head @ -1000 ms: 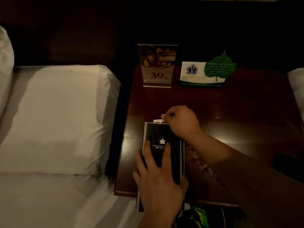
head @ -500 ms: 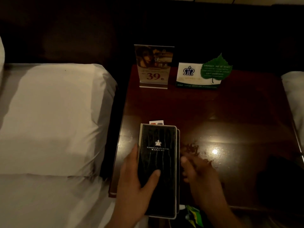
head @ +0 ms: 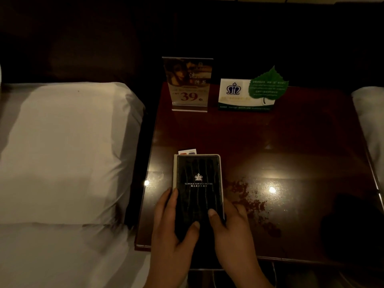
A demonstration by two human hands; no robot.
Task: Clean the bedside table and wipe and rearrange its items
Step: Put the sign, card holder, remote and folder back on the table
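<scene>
A black hotel folder (head: 198, 183) with a pale edge and a crown logo lies at the front left of the dark wooden bedside table (head: 291, 142). My left hand (head: 172, 231) grips its near left edge, thumb on the cover. My right hand (head: 230, 227) grips its near right edge, thumb also on top. A small card (head: 187, 151) with coloured marks pokes out beyond the folder's far end. At the back stand a clear acrylic sign (head: 188, 84) reading 39 and a white tent card with a green leaf (head: 249, 94).
A white pillow and bed (head: 62, 152) lie close on the left, another white pillow (head: 369, 125) on the right. Reddish smears (head: 249, 202) mark the tabletop right of the folder. A dark object (head: 351, 223) sits at the front right. A dark headboard (head: 207, 28) stands behind.
My right hand came back from the card at the folder's far end and now grips the folder's near right edge. My left hand shifted from flat on the cover to its left edge.
</scene>
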